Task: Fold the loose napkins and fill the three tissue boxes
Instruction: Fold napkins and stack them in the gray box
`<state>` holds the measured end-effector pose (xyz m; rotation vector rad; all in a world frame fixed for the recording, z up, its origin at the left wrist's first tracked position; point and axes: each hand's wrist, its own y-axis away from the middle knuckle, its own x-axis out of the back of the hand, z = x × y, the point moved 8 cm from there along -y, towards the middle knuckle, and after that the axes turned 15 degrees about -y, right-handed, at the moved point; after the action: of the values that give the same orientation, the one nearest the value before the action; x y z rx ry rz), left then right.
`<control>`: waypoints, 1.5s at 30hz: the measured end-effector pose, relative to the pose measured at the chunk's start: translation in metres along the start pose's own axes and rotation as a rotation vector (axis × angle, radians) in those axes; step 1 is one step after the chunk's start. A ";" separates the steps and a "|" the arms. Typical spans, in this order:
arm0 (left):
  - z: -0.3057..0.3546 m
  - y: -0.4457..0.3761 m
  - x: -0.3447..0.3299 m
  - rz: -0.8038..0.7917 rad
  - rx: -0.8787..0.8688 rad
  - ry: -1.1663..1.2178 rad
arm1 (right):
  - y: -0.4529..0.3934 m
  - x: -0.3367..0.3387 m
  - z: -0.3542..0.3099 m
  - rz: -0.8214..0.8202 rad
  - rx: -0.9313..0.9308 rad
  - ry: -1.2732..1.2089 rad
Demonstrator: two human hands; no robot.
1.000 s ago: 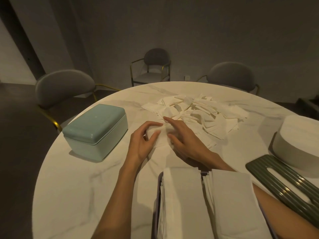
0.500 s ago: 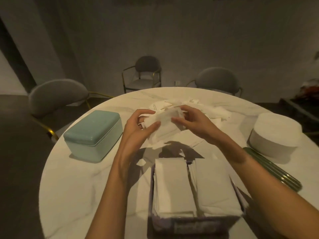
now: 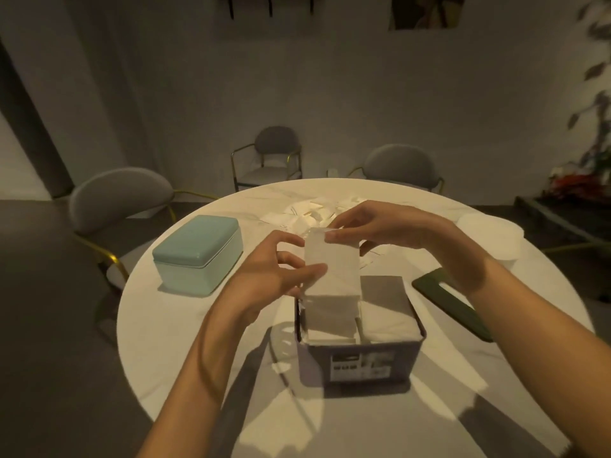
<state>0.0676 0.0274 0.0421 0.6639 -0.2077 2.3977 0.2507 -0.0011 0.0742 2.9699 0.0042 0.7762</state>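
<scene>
I see a round marble table, grey chairs around it, dim grey wall; my left hand and right hand pinching a folded napkin above the open grey tissue box; teal tissue box lidded at left

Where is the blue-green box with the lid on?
In the head view, the blue-green box sits on the left side of the round table, left of the left hand and in front of a grey chair.

Three grey round-backed chairs with gold metal frames stood around a round white marble-look table.
</scene>
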 end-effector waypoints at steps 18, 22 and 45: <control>0.024 0.009 -0.079 0.013 -0.185 -0.543 | 0.064 0.022 0.051 0.344 -0.131 0.374; 0.038 0.012 -0.070 0.063 -0.335 -0.678 | 0.090 0.027 0.033 0.473 0.215 0.344; 0.019 0.014 -0.041 0.065 -0.482 -0.732 | 0.118 -0.014 0.046 0.164 0.136 0.417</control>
<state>0.0942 -0.0114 0.0374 1.2659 -1.0789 1.9391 0.2592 -0.1221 0.0352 2.8933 -0.1716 1.4569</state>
